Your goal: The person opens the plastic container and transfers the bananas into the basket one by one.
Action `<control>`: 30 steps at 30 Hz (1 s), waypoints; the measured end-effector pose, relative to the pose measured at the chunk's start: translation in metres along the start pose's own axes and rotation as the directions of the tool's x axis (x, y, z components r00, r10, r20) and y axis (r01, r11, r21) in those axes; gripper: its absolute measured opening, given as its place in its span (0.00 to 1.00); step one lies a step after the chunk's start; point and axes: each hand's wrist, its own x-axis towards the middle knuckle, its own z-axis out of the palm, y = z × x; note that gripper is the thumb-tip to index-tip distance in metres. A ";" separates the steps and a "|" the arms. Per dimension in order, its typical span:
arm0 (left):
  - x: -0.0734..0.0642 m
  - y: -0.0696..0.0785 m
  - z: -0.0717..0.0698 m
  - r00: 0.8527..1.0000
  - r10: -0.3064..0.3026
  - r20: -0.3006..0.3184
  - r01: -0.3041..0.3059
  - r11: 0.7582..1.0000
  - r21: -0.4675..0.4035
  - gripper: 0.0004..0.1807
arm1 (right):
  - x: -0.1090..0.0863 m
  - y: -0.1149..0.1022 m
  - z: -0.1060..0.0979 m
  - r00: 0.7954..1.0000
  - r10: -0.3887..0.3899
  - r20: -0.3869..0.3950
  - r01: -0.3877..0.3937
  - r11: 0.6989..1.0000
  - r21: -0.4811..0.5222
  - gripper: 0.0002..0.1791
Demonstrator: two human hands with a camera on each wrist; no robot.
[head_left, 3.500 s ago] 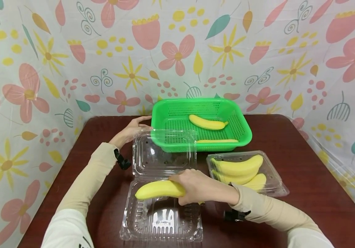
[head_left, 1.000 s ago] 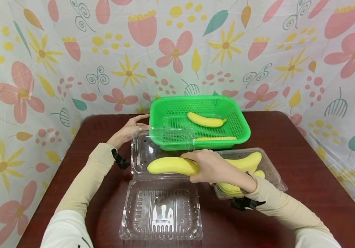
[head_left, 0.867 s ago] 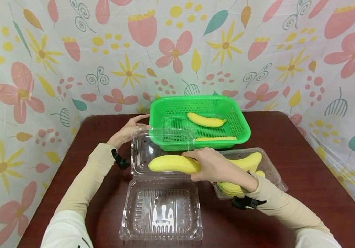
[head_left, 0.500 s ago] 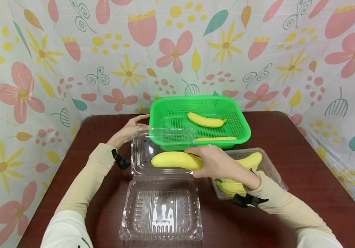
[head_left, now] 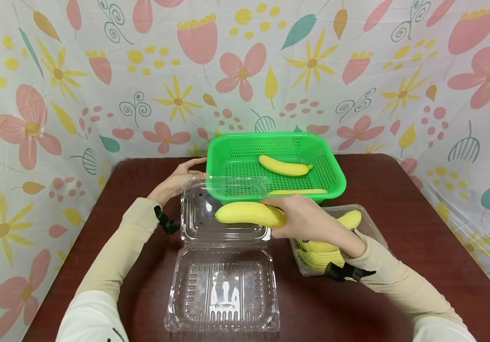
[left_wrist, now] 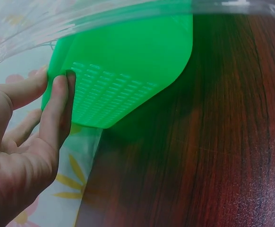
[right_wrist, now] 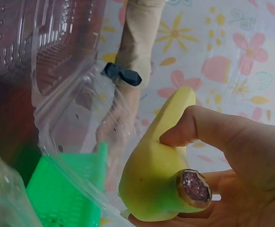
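Observation:
My right hand (head_left: 300,216) grips a yellow banana (head_left: 249,213) near its stem end. It hangs over the raised lid side of an open clear plastic clamshell box (head_left: 221,289), just in front of a green basket (head_left: 339,183). In the right wrist view, the thumb presses on the banana (right_wrist: 151,165) and its cut stem faces the camera. My left hand (head_left: 178,180) touches the basket's left side; in the left wrist view, its extended fingers (left_wrist: 55,109) lie against the basket wall (left_wrist: 123,61). Inside the basket lie a banana (head_left: 285,166) and another one (head_left: 298,192) partly hidden by the front rim.
A second clear plastic box (head_left: 366,223) with several bananas (head_left: 319,259) stands right of the clamshell, partly under my right forearm. Everything rests on a dark red-brown table (head_left: 142,294). A flower-patterned curtain (head_left: 245,71) closes off the back and sides.
My right hand has carried the banana from above the clamshell's base up and away, toward the basket and slightly right. The left hand has stayed at the basket.

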 end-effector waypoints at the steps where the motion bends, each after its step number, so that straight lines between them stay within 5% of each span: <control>1: 0.000 0.000 0.000 1.000 0.000 0.000 0.000 1.000 0.002 0.36 | 0.000 0.001 -0.002 1.000 0.002 -0.001 -0.002 1.000 -0.001 0.34; 30: -0.001 0.001 0.001 1.000 -0.007 -0.007 0.007 0.999 -0.038 0.37 | 0.008 0.030 -0.031 0.996 0.045 -0.082 -0.040 0.998 0.057 0.31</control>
